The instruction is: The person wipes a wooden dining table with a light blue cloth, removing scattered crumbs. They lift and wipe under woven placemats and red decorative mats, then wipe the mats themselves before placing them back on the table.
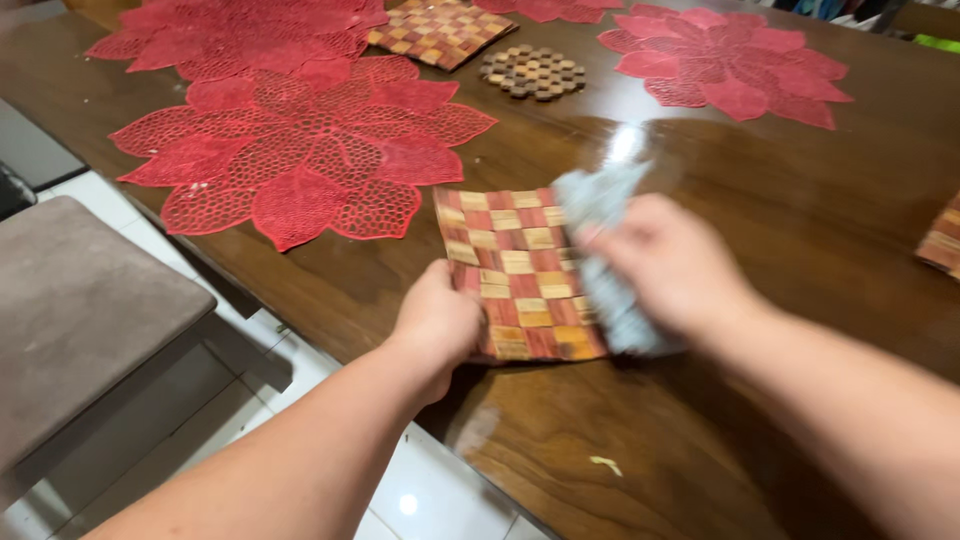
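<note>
Nearest the camera, a pale scrap [605, 465] lies on the dark wooden counter [800, 230] at about six o'clock from the hands; at eight o'clock a grey padded chair seat [80, 300] stands over white floor tiles [430, 495]. The left hand [437, 322] sits at the counter's near edge, its fingers curled onto the left border of a square woven mat [515, 270] in red and tan checks, apparently pinning it flat. The right hand [675, 265], blurred by motion, is closed around a crumpled grey cloth [600, 240] that lies across the mat's right side, at three o'clock from the left hand. The likely risk is that a hard wipe would drag the light mat along the glossy wood, or fold its corner, if the left hand's press slackens; the mat lies near the edge, so it could slide off toward the floor. Farther off, at eleven o'clock, lies a large red flower-shaped placemat [300, 150]; beyond it a brown hexagon trivet [533, 72], a second checked mat [440, 30] and another red flower placemat [730, 65].
</note>
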